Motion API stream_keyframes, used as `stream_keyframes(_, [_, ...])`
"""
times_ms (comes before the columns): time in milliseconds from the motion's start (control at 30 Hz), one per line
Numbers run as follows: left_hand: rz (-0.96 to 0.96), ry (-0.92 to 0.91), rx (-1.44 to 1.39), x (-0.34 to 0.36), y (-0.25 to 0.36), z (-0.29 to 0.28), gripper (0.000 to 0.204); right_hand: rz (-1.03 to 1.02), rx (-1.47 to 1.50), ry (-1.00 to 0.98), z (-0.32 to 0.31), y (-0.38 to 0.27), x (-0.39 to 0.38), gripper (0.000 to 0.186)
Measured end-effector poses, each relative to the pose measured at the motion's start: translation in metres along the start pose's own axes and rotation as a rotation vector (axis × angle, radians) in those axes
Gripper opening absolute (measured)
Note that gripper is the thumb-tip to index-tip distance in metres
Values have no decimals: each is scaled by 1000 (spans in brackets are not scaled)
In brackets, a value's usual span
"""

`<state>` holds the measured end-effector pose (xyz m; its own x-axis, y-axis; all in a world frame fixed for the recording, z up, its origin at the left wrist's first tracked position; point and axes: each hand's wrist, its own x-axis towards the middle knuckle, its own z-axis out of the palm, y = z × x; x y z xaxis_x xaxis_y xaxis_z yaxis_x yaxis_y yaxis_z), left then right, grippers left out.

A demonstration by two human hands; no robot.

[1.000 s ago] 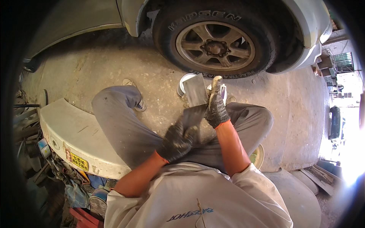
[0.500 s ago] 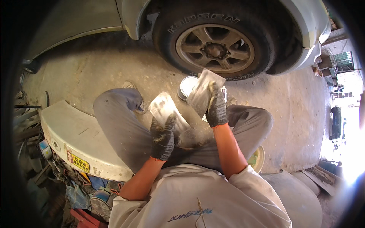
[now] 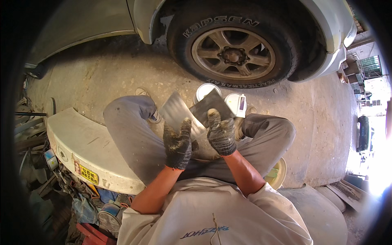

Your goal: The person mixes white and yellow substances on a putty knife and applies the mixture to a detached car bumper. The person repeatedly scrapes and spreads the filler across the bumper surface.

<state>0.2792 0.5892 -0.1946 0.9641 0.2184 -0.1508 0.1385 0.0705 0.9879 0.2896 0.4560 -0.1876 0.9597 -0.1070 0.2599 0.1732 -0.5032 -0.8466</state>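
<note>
Both my hands wear dark, dirty knit gloves. My left hand (image 3: pixel 177 145) grips a light, shiny flat metal plate (image 3: pixel 175 110), held tilted between my knees. My right hand (image 3: pixel 220 132) grips a darker metal plate (image 3: pixel 210 104), which sits close beside the first, their edges meeting or overlapping. Just beyond the plates stand a round can with a pale lid (image 3: pixel 207 90) and a second one (image 3: pixel 232 102), with a white tube or small box (image 3: pixel 241 105) at the second.
A vehicle's tyre and wheel (image 3: pixel 232 57) fill the top. A pale curved body panel (image 3: pixel 90 143) lies left beside me, above piled rags and cans (image 3: pixel 110 214). A round container (image 3: pixel 279 171) is by my right leg, near flat panels (image 3: pixel 314 216) on the floor (image 3: pixel 314 122).
My right hand has moved down and inward, bringing the dark plate toward the light one. The left plate, first seen half a second ago in my left hand, has risen slightly and closed in.
</note>
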Motion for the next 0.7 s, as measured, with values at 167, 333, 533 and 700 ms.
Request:
stream_keyframes(167, [-43,-58,-55,0,5,0,36,176,249,-64,-1,-3,1,18])
stream_keyframes(333, [-256,-52,-177,9,3,-13,39,-185,1,-215,-7,0,5,24])
stream_keyframes(533, [-78,-6,-172,18,-3,-11,26,-109,-2,-155,-4,6,-3,14])
stream_keyframes(700, [-136,131,-426,39,2,-26,9,55,-291,-331,-9,16,-8,32])
